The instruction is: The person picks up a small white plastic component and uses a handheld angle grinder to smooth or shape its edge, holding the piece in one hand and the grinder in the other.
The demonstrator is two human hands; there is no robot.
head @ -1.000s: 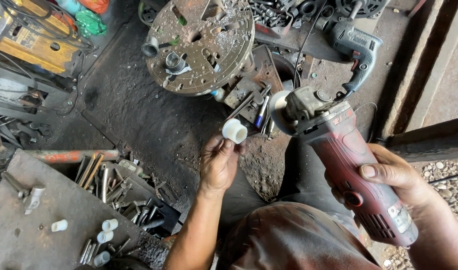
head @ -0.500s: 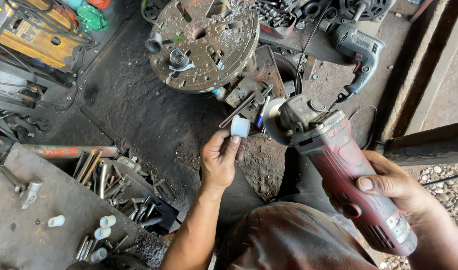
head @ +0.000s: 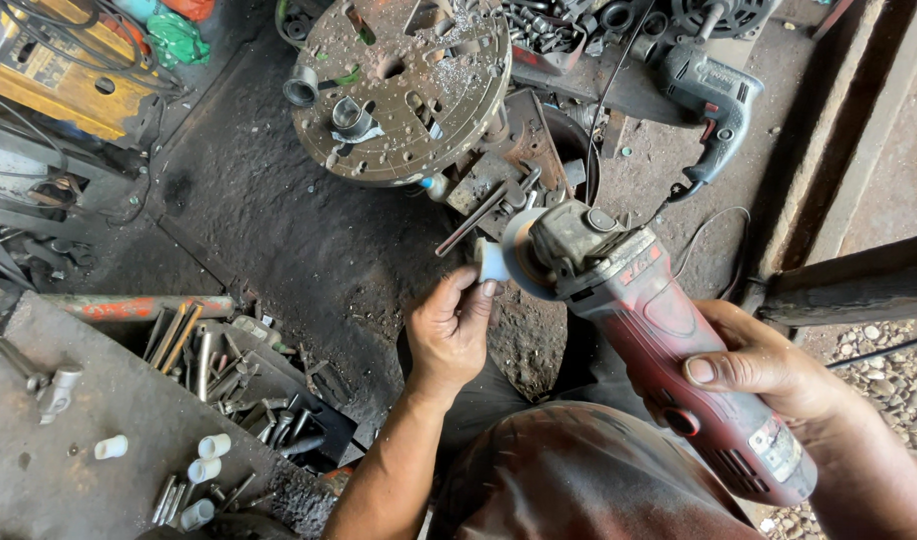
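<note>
- Head view: left hand (head: 449, 330) pinches a small white sleeve (head: 492, 262) at its fingertips, touching the grinder (head: 669, 340) disc.
- Right hand (head: 769, 370) is wrapped around the red grinder body.
- Step in hand looks like grinding the sleeve's end; it calls for a steady pinch and light contact.
- Below-left of the left hand, a tray (head: 229, 365) holds metal rods; white sleeves (head: 204, 458) lie beside it.

Single head-worn view, looking steeply down from above the person's lap. Close on both hands; workshop floor (head: 279, 240) fills the frame beyond the fingers (head: 469, 290).
</note>
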